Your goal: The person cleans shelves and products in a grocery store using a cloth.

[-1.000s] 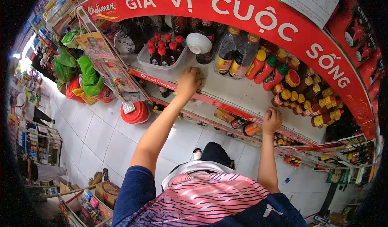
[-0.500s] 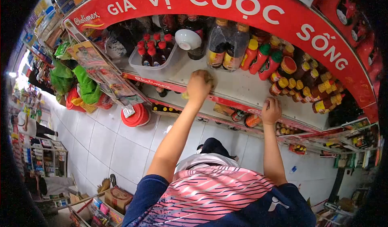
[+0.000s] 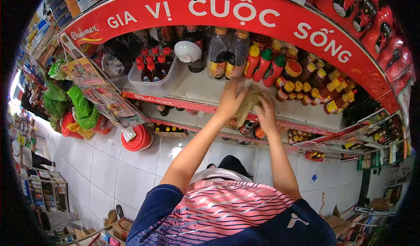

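Observation:
A yellowish-green cloth hangs bunched between my two hands, just over the front edge of the white shelf. My left hand grips its left side, the fingers smeared by motion. On the other side my right hand has its fingers closed on the cloth. Behind my hands stand two large dark sauce bottles in plastic wrap. To their right are chilli sauce bottles with yellow and green caps.
A clear plastic tub of red-capped bottles and a white bowl are on the shelf's left part. Several small yellow-capped bottles fill the right. Below, a red lidded bucket stands on the tiled floor.
My right hand has left the shelf edge and moved left to the cloth. My left hand has lifted the cloth off the shelf and shifted right. The view has turned slightly.

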A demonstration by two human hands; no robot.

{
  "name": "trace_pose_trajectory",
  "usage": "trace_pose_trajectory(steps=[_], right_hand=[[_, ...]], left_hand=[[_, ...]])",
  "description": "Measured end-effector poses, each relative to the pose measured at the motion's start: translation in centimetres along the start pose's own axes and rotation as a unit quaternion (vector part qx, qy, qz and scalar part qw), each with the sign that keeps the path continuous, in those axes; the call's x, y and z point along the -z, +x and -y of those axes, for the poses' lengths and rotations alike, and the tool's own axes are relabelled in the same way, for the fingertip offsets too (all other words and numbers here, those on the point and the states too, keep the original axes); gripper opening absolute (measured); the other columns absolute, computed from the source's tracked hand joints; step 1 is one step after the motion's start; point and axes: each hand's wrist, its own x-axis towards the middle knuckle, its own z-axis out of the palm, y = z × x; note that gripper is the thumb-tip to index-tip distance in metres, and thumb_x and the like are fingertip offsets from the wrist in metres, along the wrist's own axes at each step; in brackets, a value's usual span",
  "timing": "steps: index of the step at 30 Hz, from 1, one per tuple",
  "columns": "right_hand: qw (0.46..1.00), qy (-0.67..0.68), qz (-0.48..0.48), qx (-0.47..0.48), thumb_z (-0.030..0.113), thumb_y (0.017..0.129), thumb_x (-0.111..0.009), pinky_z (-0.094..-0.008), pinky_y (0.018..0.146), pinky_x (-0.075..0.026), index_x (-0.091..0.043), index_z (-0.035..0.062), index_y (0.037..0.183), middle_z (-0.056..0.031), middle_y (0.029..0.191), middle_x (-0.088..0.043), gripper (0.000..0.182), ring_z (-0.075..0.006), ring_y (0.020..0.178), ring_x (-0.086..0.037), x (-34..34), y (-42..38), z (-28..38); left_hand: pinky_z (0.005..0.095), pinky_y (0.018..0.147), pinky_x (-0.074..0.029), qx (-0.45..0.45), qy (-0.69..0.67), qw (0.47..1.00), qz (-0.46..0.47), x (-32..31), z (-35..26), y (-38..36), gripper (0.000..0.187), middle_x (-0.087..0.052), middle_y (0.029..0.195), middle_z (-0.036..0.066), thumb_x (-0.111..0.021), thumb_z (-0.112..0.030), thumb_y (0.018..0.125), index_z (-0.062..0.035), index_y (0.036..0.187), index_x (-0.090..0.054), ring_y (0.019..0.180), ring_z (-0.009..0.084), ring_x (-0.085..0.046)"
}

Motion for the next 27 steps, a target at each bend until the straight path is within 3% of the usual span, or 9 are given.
trace_pose_trajectory(steps=[5,10,13,15,18,21,23,25,27], right_hand=[[0.991,-0.026,0.099,-0.085,0.031,0.072,-0.056,-0.0373,0.091,-0.029,-0.047,0.0016,0.108,-0.0156,0.123,-0.035,0.047,-0.0329,0.112,-0.034,-3.0,3.1,5.1],[0.955,-0.293,0.044,0.022,0.028,0.068,-0.055,-0.0404,0.082,-0.036,-0.050,0.0035,0.094,-0.0159,0.103,-0.044,0.036,-0.0315,0.096,-0.044,-6.6,6.0,7.4],[0.952,-0.306,-0.003,0.019,0.026,0.069,-0.053,-0.0414,0.082,-0.035,-0.050,0.0054,0.096,-0.0140,0.100,-0.046,0.034,-0.0314,0.095,-0.044,-7.6,6.4,6.0],[0.953,-0.303,-0.006,0.020,0.015,0.068,-0.053,-0.0403,0.082,-0.034,-0.049,0.0071,0.096,-0.0120,0.097,-0.048,0.030,-0.0318,0.096,-0.044,-6.7,6.5,4.4],[0.993,-0.111,0.008,-0.035,-0.005,0.062,-0.047,-0.0397,0.079,-0.036,-0.048,0.0078,0.097,-0.0147,0.096,-0.049,0.038,-0.0329,0.097,-0.043,-4.4,6.1,1.2],[0.991,-0.098,-0.094,-0.019,-0.006,0.062,-0.045,-0.0397,0.079,-0.037,-0.048,0.0072,0.100,-0.0151,0.098,-0.049,0.040,-0.0334,0.095,-0.045,-2.1,5.1,-0.1],[0.991,-0.108,-0.080,-0.004,-0.002,0.064,-0.048,-0.0392,0.079,-0.038,-0.047,0.0068,0.104,-0.0150,0.102,-0.048,0.041,-0.0327,0.096,-0.045,-2.6,4.4,-0.4],[0.994,-0.027,0.059,-0.089,0.004,0.067,-0.051,-0.0373,0.081,-0.037,-0.047,0.0058,0.106,-0.0146,0.106,-0.047,0.039,-0.0317,0.098,-0.045,-4.1,3.8,2.4],[0.996,0.003,0.075,0.054,0.010,0.068,-0.055,-0.0357,0.084,-0.036,-0.050,0.0047,0.103,-0.0139,0.105,-0.048,0.036,-0.0307,0.098,-0.045,-4.9,2.9,4.1]], left_hand=[[0.0387,0.084,-0.033,0.001,0.206,0.974,0.089,6.4,2.9,-2.2,0.033,-0.052,0.101,0.015,-0.052,-0.021,0.072,-0.0012,0.099,-0.050,0.096,0.0299,-0.044],[0.0433,0.088,-0.028,-0.087,0.343,0.933,0.060,7.4,5.4,-4.4,0.046,-0.041,0.117,0.015,-0.049,-0.035,0.076,-0.0072,0.113,-0.044,0.106,0.0334,-0.037],[0.0455,0.089,-0.025,-0.067,0.317,0.942,0.088,7.1,6.0,-4.5,0.052,-0.037,0.121,0.014,-0.048,-0.040,0.076,-0.0101,0.117,-0.040,0.109,0.0344,-0.033],[0.0450,0.089,-0.025,-0.071,0.327,0.939,0.080,7.0,6.3,-4.5,0.052,-0.038,0.121,0.014,-0.048,-0.041,0.076,-0.0101,0.117,-0.041,0.109,0.0344,-0.033],[0.0450,0.089,-0.025,-0.075,0.332,0.937,0.081,6.9,6.4,-4.4,0.052,-0.038,0.121,0.014,-0.047,-0.041,0.076,-0.0106,0.117,-0.040,0.109,0.0345,-0.033],[0.0448,0.090,-0.024,-0.076,0.334,0.935,0.089,6.9,6.2,-4.4,0.052,-0.037,0.121,0.014,-0.048,-0.041,0.075,-0.0089,0.115,-0.041,0.110,0.0348,-0.032],[0.0457,0.091,-0.023,-0.071,0.332,0.935,0.099,7.0,6.2,-4.5,0.052,-0.037,0.122,0.013,-0.047,-0.042,0.076,-0.0101,0.117,-0.040,0.111,0.0346,-0.032],[0.0465,0.091,-0.023,-0.069,0.335,0.934,0.104,6.9,6.3,-4.5,0.053,-0.036,0.123,0.013,-0.046,-0.042,0.077,-0.0114,0.119,-0.038,0.112,0.0345,-0.031],[0.0473,0.091,-0.021,-0.063,0.331,0.936,0.102,6.9,6.3,-4.5,0.053,-0.035,0.124,0.013,-0.045,-0.042,0.078,-0.0117,0.120,-0.037,0.113,0.0345,-0.030]])
